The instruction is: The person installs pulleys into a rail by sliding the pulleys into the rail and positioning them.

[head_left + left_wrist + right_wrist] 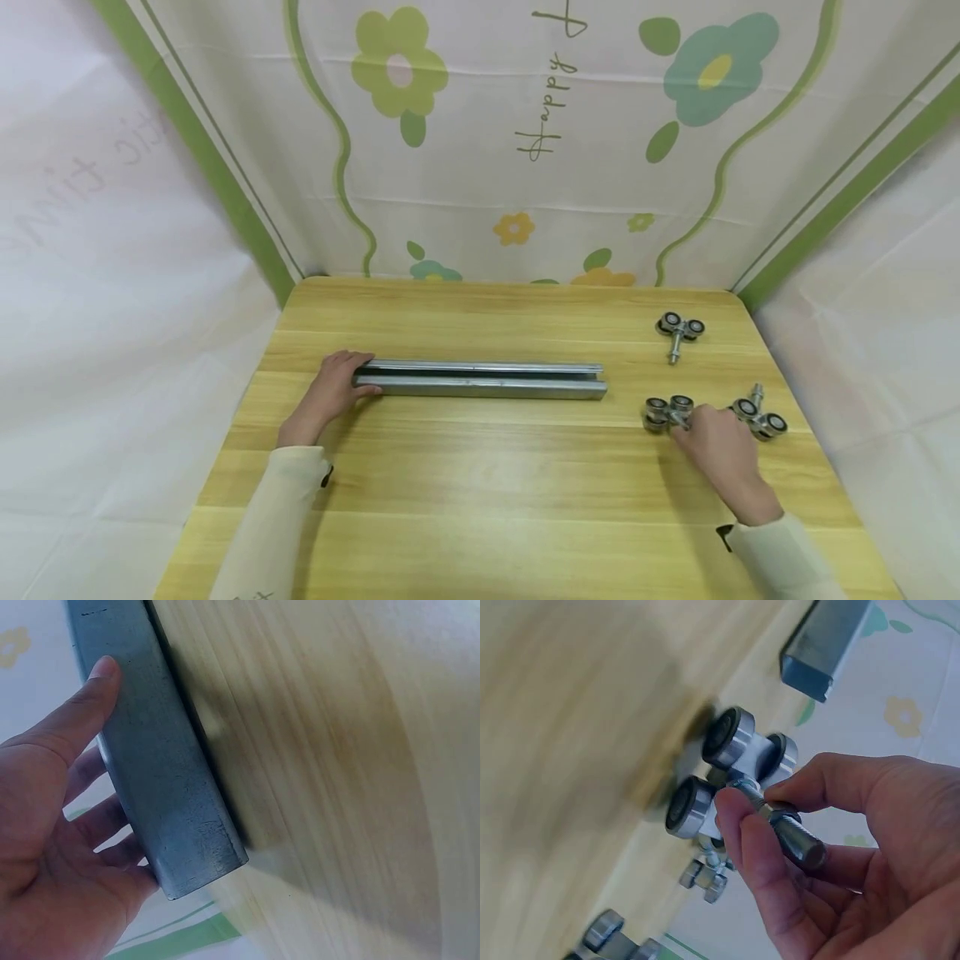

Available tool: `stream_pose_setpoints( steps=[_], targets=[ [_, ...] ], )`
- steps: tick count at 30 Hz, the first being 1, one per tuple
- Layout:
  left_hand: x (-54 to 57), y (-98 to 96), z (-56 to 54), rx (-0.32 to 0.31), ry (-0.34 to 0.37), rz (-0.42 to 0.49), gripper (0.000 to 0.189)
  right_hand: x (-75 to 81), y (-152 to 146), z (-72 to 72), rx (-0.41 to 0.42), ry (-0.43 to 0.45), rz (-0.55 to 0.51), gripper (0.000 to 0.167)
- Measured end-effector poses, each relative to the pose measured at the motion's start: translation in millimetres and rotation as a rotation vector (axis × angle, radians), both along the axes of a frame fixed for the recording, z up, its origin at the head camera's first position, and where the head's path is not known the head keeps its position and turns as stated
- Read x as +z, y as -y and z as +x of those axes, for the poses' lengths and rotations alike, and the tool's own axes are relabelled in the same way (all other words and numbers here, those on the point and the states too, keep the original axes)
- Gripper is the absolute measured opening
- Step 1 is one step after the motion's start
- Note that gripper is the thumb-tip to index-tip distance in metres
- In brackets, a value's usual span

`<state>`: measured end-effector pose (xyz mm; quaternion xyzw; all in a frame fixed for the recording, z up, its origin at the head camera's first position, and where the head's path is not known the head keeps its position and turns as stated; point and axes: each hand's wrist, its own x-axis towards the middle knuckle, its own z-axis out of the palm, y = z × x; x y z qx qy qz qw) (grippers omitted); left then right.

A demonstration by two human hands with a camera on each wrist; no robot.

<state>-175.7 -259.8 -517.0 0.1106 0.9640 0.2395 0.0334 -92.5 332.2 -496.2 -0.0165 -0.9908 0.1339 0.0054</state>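
A grey metal channel rail (pixel 480 388) with a slot along its top lies across the table. My left hand (pixel 339 385) grips its left end, thumb on the near side and fingers at the far side; the left wrist view shows the thumb flat against the rail's side wall (pixel 150 750). On the right, my right hand (pixel 722 450) pinches the threaded bolt (pixel 799 838) of a roller trolley (pixel 657 413). The trolley's wheels (pixel 730 737) point left, toward the rail's open right end. Its bolt is mostly covered by the fingers in the head view.
A second roller trolley (pixel 768 425) lies just right of my right hand, bolt pointing away. Farther back lies a third trolley (pixel 681 327), bolt toward me. The wooden table (pixel 480 500) meets a flower-printed cloth (pixel 465 167) at the back, with pale cloth on both sides.
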Motion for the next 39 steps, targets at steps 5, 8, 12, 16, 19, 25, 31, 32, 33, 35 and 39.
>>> stream_pose_setpoints(
  steps=[5, 8, 12, 16, 19, 25, 31, 32, 33, 35, 39],
  targets=[
    [-1.0, 0.9, 0.9, -0.01, -0.023, 0.013, 0.064, 8.4, 2.6, -10.7, 0.038, -0.063, 0.007, 0.049],
    [-1.9, 1.1, 0.6, -0.019, -0.044, 0.018, 0.064, 10.6, 5.7, -15.4, 0.058, -0.076, 0.01, 0.048],
    [-2.6, 1.4, 0.1, -0.017, -0.047, 0.021, 0.064, 11.5, 10.3, -21.4, 0.073, -0.085, 0.015, 0.048],
    [-2.2, 1.3, 1.0, -0.018, -0.048, 0.022, 0.064, 10.8, 14.9, -26.1, 0.089, -0.07, 0.02, 0.044],
    [-1.8, 1.0, 1.7, -0.023, -0.056, 0.023, 0.063, 10.3, 18.5, -28.0, 0.097, -0.045, 0.018, 0.041],
    [-0.6, 0.0, 1.4, -0.018, -0.061, 0.028, 0.062, 11.4, 20.6, -32.9, 0.134, -0.011, 0.018, 0.022],
    [1.2, -0.8, 1.5, -0.01, -0.052, 0.029, 0.063, 12.9, 16.5, -38.8, 0.228, 0.035, 0.024, 0.005],
    [1.1, -0.9, 1.4, -0.009, -0.053, 0.029, 0.063, 13.0, 15.8, -39.5, 0.244, 0.041, 0.029, 0.005],
    [1.2, -1.0, 1.6, -0.01, -0.053, 0.029, 0.063, 13.5, 15.5, -39.9, 0.26, 0.043, 0.034, 0.007],
    [1.0, -1.2, 1.8, -0.01, -0.049, 0.033, 0.063, 13.6, 14.5, -40.7, 0.29, 0.046, 0.045, 0.008],
    [1.5, -1.2, 2.5, -0.014, -0.052, 0.032, 0.064, 14.0, 12.9, -42.1, 0.335, 0.049, 0.064, 0.01]
  ],
)
